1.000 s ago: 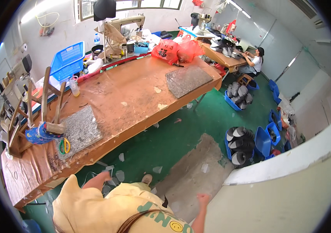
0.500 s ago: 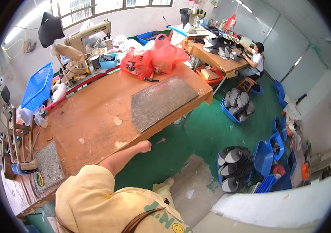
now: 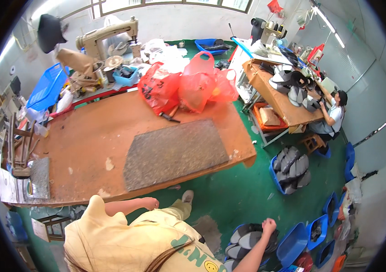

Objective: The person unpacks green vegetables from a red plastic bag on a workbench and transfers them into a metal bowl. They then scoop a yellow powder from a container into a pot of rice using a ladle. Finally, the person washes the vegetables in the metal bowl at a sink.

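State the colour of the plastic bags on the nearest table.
The plastic bags are red, clearest in head view.

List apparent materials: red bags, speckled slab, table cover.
Red bags: thin, glossy plastic film; crinkled and see-through in places.
Speckled slab: probably stone, from the mottled gray-brown grain; composite possible.
Table cover: perhaps vinyl or leatherette; smooth brown sheet, slight sheen, pale worn patches.
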The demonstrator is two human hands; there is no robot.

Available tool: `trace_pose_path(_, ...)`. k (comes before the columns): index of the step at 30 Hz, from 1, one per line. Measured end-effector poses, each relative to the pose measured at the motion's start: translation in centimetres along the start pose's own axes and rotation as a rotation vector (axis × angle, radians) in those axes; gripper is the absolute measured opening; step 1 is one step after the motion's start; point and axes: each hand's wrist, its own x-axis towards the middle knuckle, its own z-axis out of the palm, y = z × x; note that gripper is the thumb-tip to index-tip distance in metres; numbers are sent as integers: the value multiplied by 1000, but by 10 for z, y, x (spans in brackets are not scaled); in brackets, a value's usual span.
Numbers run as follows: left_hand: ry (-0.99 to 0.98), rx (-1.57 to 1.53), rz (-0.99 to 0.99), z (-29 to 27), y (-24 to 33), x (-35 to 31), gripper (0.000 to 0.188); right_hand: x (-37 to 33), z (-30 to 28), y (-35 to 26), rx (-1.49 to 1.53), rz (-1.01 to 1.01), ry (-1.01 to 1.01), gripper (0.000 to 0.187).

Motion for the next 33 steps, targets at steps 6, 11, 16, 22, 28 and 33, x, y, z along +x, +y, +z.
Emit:
trace_pose_path(6,219,-165,-65,-152,103,134,25,112,139,-127,10,-91,-377,16)
trace_pose_path(11,395,-654,-246,-246,158,132,30,234,254,-227,-112,-377,-524,19)
trace_pose_path(16,665,-641,-607,-250,157,131,29,297,422,-389,-12,-724,-705,25)
trace_pose_path(22,1091,-966,-787,-204,207,171,23,375,622,-461,19,-707,-707,17)
trace_pose_path(28,820,-1025,-893,-144,298,216,28,355,698,-436,-353,-980,-1338,25)
trace_pose_path(33,845,-1073,-1094,-166,340,247,29,310,651,-443,-545,-1439,-1261,43)
